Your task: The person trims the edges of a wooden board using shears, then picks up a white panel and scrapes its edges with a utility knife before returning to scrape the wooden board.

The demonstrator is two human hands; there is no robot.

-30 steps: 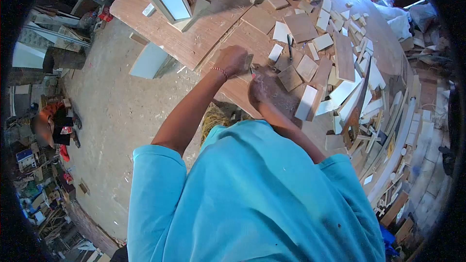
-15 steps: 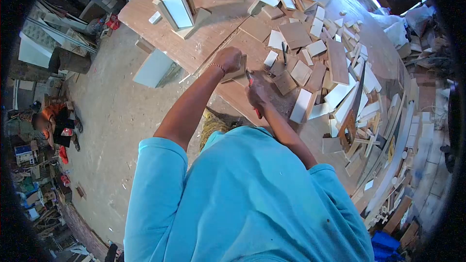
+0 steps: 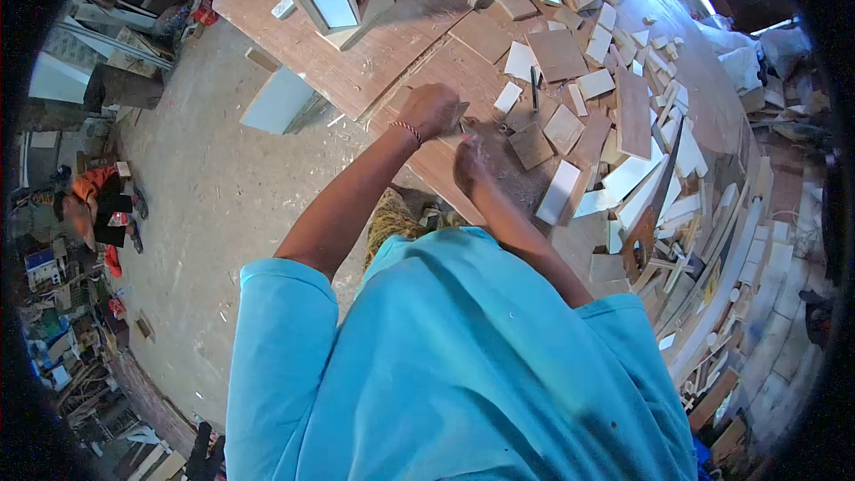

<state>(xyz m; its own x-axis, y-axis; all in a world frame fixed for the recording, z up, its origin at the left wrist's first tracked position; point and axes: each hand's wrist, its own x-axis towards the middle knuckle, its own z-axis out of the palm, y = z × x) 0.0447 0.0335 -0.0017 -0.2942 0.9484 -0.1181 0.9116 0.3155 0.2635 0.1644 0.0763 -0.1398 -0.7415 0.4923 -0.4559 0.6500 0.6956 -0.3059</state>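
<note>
Inside the right grip (image 3: pixel 473 164), a tool (image 3: pixel 464 130) is mostly hidden.

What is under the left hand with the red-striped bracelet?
Beside the left hand, part of a brown wooden piece and the brown wooden tabletop show; what the palm covers cannot be seen.
</note>
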